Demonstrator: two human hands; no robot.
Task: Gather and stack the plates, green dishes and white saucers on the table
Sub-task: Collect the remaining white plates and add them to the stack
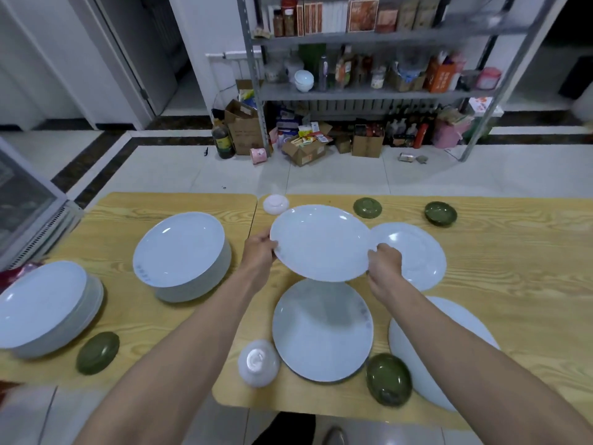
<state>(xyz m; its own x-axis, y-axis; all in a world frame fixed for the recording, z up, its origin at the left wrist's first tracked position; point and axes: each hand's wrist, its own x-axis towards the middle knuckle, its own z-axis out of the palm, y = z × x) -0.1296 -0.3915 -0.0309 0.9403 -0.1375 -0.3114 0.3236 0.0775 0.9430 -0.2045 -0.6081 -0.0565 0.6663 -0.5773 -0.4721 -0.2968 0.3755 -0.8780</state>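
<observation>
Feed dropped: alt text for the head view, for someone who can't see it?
Left hand and right hand hold a white plate by opposite rims over the wooden table. Three single plates lie beneath and right of it, two plate stacks stand left, with green dishes and white saucers scattered.

Plain white held plate; near plate white, faint grey motif at rim. Olive-green dishes, white saucers. Pale yellow table, bold wood grain; white-tiled floor, dark marbled border.
</observation>
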